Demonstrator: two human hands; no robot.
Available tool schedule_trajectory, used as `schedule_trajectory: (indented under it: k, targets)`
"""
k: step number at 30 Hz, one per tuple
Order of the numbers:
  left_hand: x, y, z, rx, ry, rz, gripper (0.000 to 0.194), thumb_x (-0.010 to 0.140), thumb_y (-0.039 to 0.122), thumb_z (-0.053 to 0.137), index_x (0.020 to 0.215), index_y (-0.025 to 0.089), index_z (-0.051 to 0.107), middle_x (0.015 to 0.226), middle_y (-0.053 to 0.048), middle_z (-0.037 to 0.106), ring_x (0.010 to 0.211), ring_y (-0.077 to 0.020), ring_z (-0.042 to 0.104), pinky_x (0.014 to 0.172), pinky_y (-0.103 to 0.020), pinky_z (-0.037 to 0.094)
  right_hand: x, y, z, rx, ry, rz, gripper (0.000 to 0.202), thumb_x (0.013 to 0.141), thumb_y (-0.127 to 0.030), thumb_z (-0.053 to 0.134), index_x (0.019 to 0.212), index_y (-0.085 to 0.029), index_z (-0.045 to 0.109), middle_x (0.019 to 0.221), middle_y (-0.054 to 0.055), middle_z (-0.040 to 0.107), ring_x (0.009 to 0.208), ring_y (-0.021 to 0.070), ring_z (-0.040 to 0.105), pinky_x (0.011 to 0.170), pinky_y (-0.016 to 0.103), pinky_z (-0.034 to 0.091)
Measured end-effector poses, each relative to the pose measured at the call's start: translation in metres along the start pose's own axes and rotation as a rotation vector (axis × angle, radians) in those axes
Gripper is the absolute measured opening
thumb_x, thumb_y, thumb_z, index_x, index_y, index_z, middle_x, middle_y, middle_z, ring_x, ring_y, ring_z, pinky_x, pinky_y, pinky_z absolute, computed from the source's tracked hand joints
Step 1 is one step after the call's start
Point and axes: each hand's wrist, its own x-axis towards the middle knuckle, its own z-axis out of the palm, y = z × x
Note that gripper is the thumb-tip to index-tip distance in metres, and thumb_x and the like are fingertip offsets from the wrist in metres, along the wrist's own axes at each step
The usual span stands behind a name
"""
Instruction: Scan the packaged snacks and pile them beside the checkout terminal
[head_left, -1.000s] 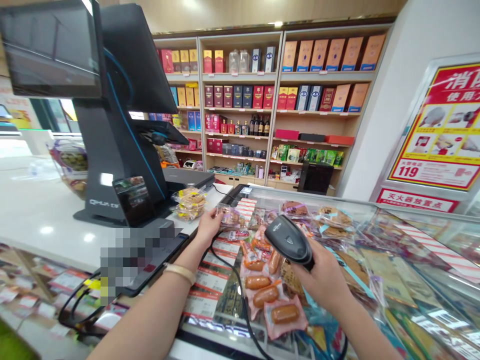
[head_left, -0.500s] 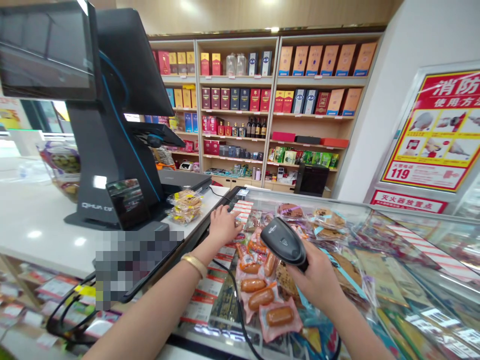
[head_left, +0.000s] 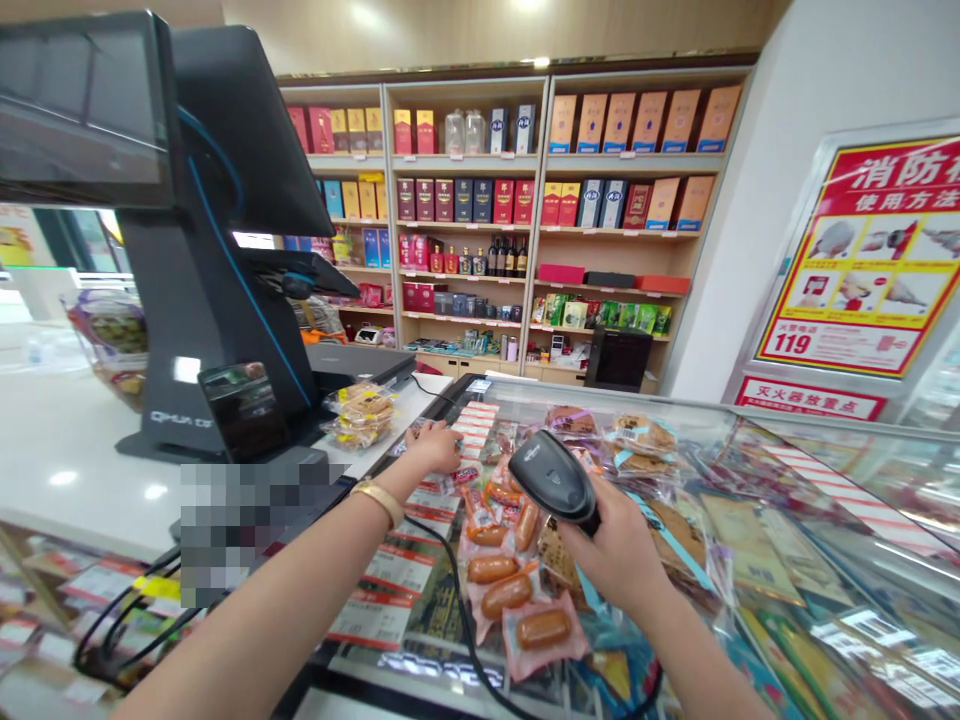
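Right hand (head_left: pixel 622 545): wrapped round the handle of a black scanner (head_left: pixel 551 475), head tipped up and angled toward the other hand. Left hand (head_left: pixel 435 447): palm down, fingers loosely bent, reaching past the price labels (head_left: pixel 476 425); can't tell if it grips anything (fingertips partly hidden, bangle (head_left: pixel 382 503) on that wrist). Just left of the left hand, a stack of clear-wrapped cookies (head_left: pixel 365 410) sits on the white tabletop (head_left: pixel 71 440), close by the black register (head_left: pixel 131 330). Between the two hands and nearer the wearer, wrapped sausages (head_left: pixel 502 597) lie in a loose column on the glass case (head_left: pixel 720 412). Black cable (head_left: pixel 459 600) loops down on the left of the sausages. Beyond the right hand, round flat packs (head_left: pixel 643 435) with blue bands; another blue-banded pack (head_left: pixel 679 540) just right of it.
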Motion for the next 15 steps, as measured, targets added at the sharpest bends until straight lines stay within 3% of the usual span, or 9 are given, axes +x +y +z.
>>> schedule_trajectory:
  k: [4, 7, 10, 15]
  targets:
    - [0.002, -0.003, -0.005, -0.052, 0.072, 0.063, 0.053, 0.069, 0.032, 0.068, 0.122, 0.028, 0.066, 0.145, -0.015, 0.048, 0.135, -0.0427, 0.039, 0.107, -0.065, 0.026, 0.003, 0.0, -0.001, 0.02, 0.049, 0.021, 0.019, 0.079, -0.024, 0.054, 0.095, -0.019, 0.062, 0.087, 0.006, 0.068, 0.08, 0.0212, 0.064, 0.072, 0.029, 0.05]
    - [0.009, 0.01, -0.012, -0.11, 0.183, 0.173, 0.052, 0.077, 0.033, 0.061, 0.128, 0.021, 0.062, 0.141, -0.016, 0.052, 0.134, -0.0344, 0.044, 0.112, -0.051, 0.03, 0.005, 0.001, -0.004, 0.044, 0.108, 0.053, 0.022, 0.08, -0.026, 0.054, 0.099, -0.019, 0.063, 0.091, 0.007, 0.07, 0.082, 0.0209, 0.065, 0.073, 0.029, 0.05]
    - [0.021, 0.038, -0.014, -0.181, 0.243, 0.308, 0.05, 0.081, 0.032, 0.058, 0.129, 0.018, 0.061, 0.135, -0.012, 0.058, 0.128, -0.0263, 0.051, 0.112, -0.037, 0.035, 0.005, 0.005, -0.006, 0.035, 0.179, 0.146, 0.017, 0.079, -0.03, 0.056, 0.091, -0.019, 0.063, 0.082, 0.005, 0.07, 0.073, 0.0201, 0.064, 0.066, 0.028, 0.05]
    - [0.043, 0.103, -0.01, -0.288, 0.231, 0.484, 0.06, 0.076, 0.032, 0.064, 0.133, 0.013, 0.056, 0.138, -0.015, 0.056, 0.127, -0.0259, 0.053, 0.108, -0.034, 0.039, 0.005, 0.01, -0.007, 0.05, 0.274, 0.251, 0.016, 0.078, -0.031, 0.057, 0.086, -0.018, 0.064, 0.076, 0.006, 0.07, 0.068, 0.0202, 0.064, 0.064, 0.029, 0.049]
